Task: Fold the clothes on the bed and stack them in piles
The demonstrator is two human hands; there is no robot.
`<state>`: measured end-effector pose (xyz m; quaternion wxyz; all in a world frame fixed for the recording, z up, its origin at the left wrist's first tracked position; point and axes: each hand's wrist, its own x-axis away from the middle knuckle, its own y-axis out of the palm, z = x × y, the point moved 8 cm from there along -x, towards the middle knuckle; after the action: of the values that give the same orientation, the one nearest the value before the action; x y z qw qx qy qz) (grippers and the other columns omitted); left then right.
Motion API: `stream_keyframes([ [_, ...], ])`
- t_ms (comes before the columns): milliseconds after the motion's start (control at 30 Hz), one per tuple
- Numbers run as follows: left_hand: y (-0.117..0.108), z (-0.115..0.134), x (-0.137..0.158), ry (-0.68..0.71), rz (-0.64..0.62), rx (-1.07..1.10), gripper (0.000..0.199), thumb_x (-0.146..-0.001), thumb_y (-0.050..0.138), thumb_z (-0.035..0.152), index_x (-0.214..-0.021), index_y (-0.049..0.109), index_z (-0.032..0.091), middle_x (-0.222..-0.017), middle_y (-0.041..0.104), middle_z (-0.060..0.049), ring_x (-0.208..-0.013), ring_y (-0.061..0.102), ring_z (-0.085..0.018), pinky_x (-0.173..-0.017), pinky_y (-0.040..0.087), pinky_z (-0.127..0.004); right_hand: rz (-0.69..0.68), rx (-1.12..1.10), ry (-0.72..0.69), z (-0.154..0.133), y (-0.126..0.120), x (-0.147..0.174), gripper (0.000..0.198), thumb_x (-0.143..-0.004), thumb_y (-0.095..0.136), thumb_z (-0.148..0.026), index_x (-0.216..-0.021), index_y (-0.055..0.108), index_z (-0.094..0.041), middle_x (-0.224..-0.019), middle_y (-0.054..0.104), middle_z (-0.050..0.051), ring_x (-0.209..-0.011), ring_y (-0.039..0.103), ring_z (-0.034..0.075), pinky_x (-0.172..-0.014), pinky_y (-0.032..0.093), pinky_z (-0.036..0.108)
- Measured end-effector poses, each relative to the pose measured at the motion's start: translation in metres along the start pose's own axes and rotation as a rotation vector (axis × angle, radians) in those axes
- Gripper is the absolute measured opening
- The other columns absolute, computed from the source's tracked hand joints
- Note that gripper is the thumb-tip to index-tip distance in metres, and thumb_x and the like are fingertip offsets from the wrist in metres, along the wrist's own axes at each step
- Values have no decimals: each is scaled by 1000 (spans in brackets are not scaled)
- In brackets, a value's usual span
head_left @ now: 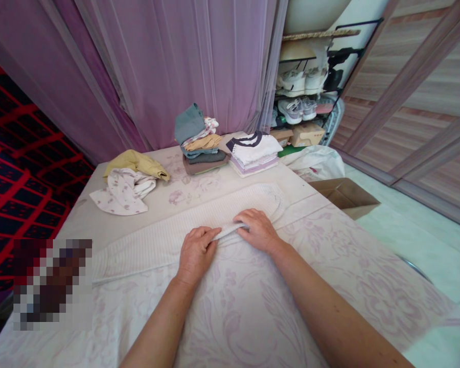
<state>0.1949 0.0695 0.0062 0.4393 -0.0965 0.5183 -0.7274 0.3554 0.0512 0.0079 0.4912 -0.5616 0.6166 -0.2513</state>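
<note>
A long, pale, finely striped garment [149,227] lies folded lengthwise across the table. My left hand [197,250] grips its near edge around the middle, thumb and fingers closed on the cloth. A short way to the right, my right hand [257,230] pinches the same edge, and a narrow roll of fabric runs between the two hands. The garment's kind cannot be made out in this folded state. Its right end is rounded and spread flat, while the left end reaches toward a blurred patch.
Behind the garment stand a stack of folded clothes [199,140] and a pile of white and lilac tops [255,156]. A yellow garment [136,163] and a printed white cloth [120,191] lie crumpled at left. Beyond the right edge are a cardboard box [347,197] and a shoe rack [304,94].
</note>
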Motion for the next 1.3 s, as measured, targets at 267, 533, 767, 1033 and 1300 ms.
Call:
stream_keyframes([
  [267, -3, 0, 1, -5, -2, 42, 28, -78, 53, 9, -99, 65, 24, -97, 65, -3, -95, 57, -19, -84, 43, -35, 3, 23, -61, -7, -3, 1, 19, -77, 53, -8, -87, 63, -21, -88, 64, 4, -89, 52, 20, -78, 35, 31],
  [533, -8, -3, 1, 14, 37, 92, 15, -85, 55, 23, -97, 65, 22, -92, 65, -4, -91, 57, -18, -84, 44, -34, 15, -297, -58, 12, -3, 2, 23, -72, 55, -6, -87, 65, -21, -87, 66, 1, -86, 58, 16, -81, 43, 29],
  [767, -9, 5, 6, 79, 27, -86, 26, -83, 51, 11, -100, 66, 24, -90, 64, -4, -88, 56, -19, -80, 43, -34, -8, -340, -90, 13, -4, 2, 27, -68, 50, 0, -74, 67, -20, -83, 65, 1, -82, 60, 14, -79, 45, 28],
  [1033, -17, -21, 0, -83, -139, 115, 20, -80, 58, 29, -98, 62, 20, -91, 65, -4, -87, 59, -19, -81, 47, -34, 14, -193, -40, 10, 0, 1, 13, -79, 62, -22, -90, 69, -22, -85, 68, 2, -83, 60, 16, -79, 43, 30],
  [1300, -24, -32, 1, -92, -273, 225, 16, -78, 53, 21, -89, 65, 21, -88, 66, -2, -84, 61, -16, -77, 47, -29, 24, -26, -26, -7, 0, 1, 18, -83, 61, -27, -99, 67, -22, -96, 68, 4, -93, 57, 19, -82, 37, 33],
])
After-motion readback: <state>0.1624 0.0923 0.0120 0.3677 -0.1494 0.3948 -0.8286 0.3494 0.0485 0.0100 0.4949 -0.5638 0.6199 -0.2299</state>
